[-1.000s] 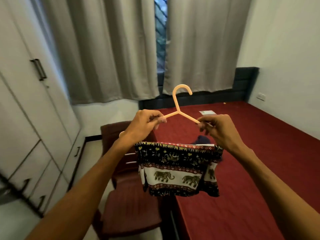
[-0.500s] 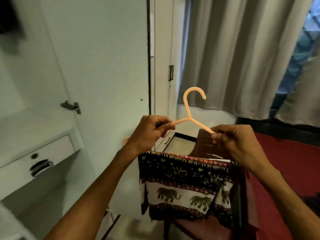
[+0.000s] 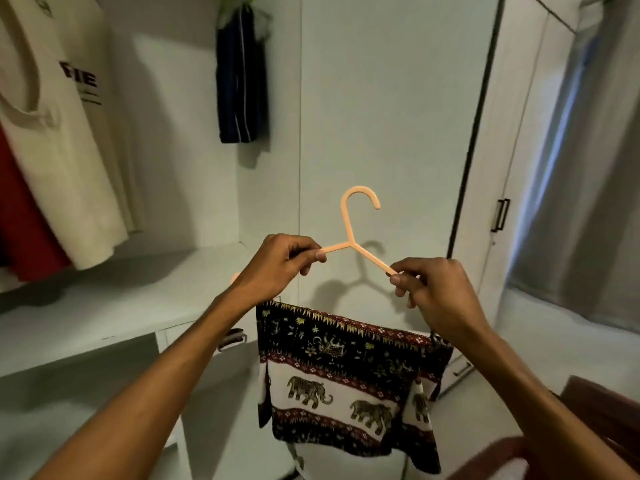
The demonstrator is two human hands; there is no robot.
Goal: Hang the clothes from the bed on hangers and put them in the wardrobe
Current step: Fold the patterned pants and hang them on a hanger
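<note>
Peach hanger [image 3: 348, 231] is pinched at each arm by fingers [image 3: 306, 252].

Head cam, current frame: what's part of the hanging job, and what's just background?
In the job:
peach hanger, one arm pinched by the left hand, the other by the right hand; elephant-print shorts hanging from it; open wardrobe.

Background:
cream T-shirt, red garment and navy garment already hanging inside; drawer handle; grey curtain; dark red chair.
</note>
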